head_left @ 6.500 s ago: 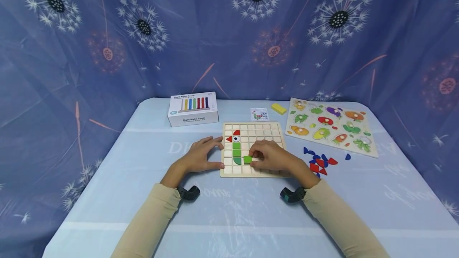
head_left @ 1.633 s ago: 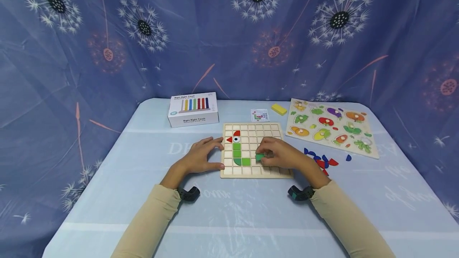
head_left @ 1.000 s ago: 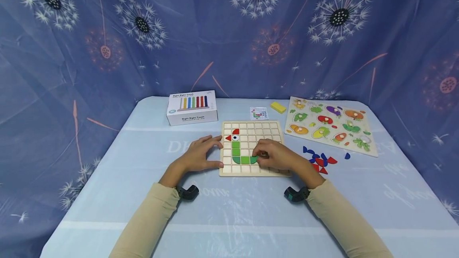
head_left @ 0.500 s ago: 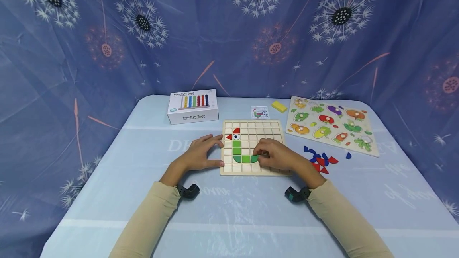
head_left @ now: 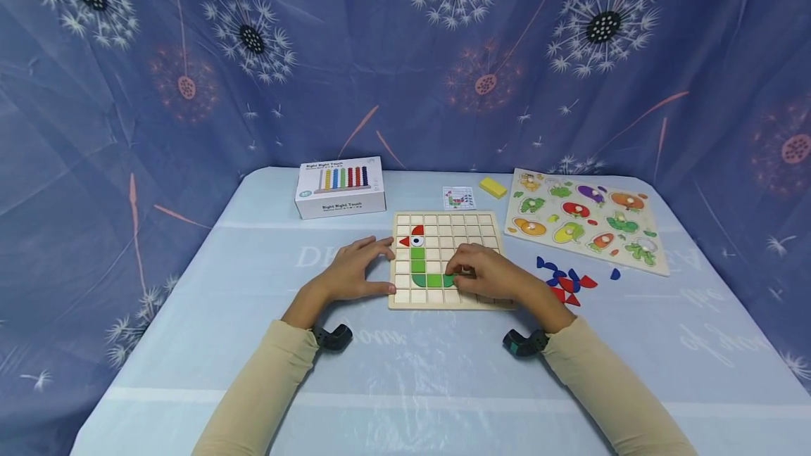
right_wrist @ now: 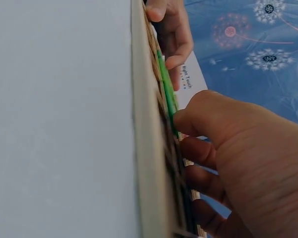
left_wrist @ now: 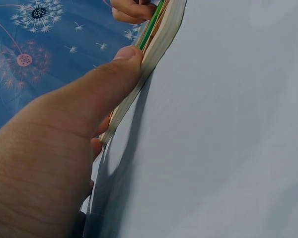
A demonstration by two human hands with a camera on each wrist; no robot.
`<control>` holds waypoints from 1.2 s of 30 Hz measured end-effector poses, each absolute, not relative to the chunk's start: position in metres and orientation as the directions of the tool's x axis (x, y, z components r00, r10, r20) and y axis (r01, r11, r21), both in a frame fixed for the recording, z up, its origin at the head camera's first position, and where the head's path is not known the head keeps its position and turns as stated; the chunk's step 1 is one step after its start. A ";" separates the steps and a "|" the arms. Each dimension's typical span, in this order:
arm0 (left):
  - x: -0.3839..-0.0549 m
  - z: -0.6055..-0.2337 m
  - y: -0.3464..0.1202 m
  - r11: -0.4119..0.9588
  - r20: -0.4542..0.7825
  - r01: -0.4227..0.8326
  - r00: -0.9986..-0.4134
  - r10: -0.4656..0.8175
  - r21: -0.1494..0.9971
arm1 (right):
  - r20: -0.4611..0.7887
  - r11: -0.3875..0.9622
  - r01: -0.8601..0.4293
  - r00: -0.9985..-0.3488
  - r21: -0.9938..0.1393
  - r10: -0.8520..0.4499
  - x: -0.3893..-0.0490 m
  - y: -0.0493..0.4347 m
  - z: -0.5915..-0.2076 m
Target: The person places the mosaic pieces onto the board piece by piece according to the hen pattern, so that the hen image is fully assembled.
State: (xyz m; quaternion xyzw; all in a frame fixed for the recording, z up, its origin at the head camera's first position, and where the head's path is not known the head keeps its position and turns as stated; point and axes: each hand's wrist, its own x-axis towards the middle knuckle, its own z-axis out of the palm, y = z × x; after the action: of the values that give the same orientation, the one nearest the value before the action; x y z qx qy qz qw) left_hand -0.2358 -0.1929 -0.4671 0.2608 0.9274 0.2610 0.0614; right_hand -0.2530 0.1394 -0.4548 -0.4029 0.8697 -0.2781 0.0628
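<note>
Left hand point(head_left: 347, 271): grip apart, thumb and fingers against left edge of board point(head_left: 446, 231). Right hand point(head_left: 484, 273): grip pinched on green piece point(head_left: 448, 281), which lies on board at right end of the green L. Board flat on counter point(head_left: 405, 385). Loose red and blue pieces point(head_left: 566, 283) right of board; box point(head_left: 341, 188), card point(head_left: 459, 198), yellow block point(head_left: 493, 187) behind.

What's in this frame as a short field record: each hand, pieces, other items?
left hand: touches left edge of grid board
right hand: curled at rounded green piece, touching it
placed: red pieces, eye piece, green squares
loose: blue shapes, red shapes, right of board
also on table: white box, picture card, yellow block, vegetable puzzle
</note>
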 end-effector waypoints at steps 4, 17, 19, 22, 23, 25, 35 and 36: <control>-0.235 -0.467 -0.193 0.728 0.021 0.451 -0.857 0.515 0.516 | 0.095 0.516 -0.654 -0.665 -0.553 -0.740 -0.251 0.143 -0.449; -0.237 -0.469 -0.195 0.716 0.034 0.458 -0.853 0.521 0.527 | 0.323 0.509 -0.764 -0.635 -0.397 -0.702 -0.236 0.225 -0.439; -0.237 -0.469 -0.195 0.717 0.032 0.460 -0.852 0.523 0.524 | 0.324 0.549 -0.740 -0.667 -0.389 -0.670 -0.231 0.244 -0.440; -0.238 -0.469 -0.195 0.715 0.036 0.462 -0.851 0.524 0.524 | 0.286 0.637 -0.666 -0.745 -0.388 -0.603 -0.221 0.269 -0.441; -0.238 -0.469 -0.195 0.716 0.036 0.463 -0.851 0.524 0.522 | 0.274 0.662 -0.641 -0.766 -0.387 -0.582 -0.217 0.276 -0.441; -0.238 -0.469 -0.194 0.713 0.036 0.463 -0.850 0.526 0.527 | 0.252 0.696 -0.602 -0.797 -0.391 -0.548 -0.212 0.288 -0.442; -0.237 -0.467 -0.193 0.719 0.017 0.446 -0.855 0.518 0.533 | 0.121 0.717 -0.514 -0.843 -0.471 -0.525 -0.201 0.323 -0.452; -0.237 -0.467 -0.193 0.720 0.015 0.445 -0.855 0.518 0.532 | 0.108 0.718 -0.503 -0.847 -0.481 -0.521 -0.201 0.325 -0.452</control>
State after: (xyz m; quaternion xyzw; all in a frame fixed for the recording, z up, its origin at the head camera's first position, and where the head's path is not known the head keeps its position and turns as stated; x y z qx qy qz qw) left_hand -0.2370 -0.1928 -0.4667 0.2604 0.9249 0.2687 0.0676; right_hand -0.2011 0.3247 -0.4523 -0.2764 0.9267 -0.2542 0.0175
